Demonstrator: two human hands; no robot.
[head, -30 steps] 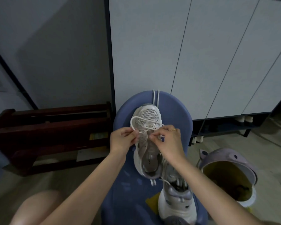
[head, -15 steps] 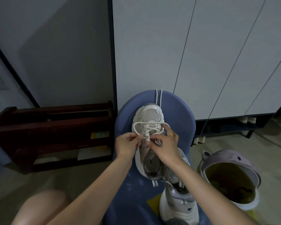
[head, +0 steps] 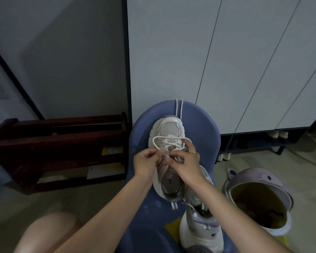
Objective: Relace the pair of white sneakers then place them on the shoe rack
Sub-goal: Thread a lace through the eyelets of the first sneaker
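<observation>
A white sneaker lies toe-away on a blue stool. Its white lace loops across the upper eyelets. My left hand pinches the lace at the shoe's left side. My right hand pinches the lace just to the right, over the tongue, with a ring on one finger. The two hands nearly touch. The second white sneaker lies behind the first on the stool's near right, partly hidden by my right forearm. Another lace hangs over the stool's far edge.
A dark wooden shoe rack stands low on the left against the wall. White cabinet doors rise behind the stool. A lilac bin with an open top stands on the floor at right. My bare knee shows at the bottom left.
Both hands have moved a little closer together over the tongue, and the lace loop across the upper eyelets has drawn smaller. The sneakers stay where they were.
</observation>
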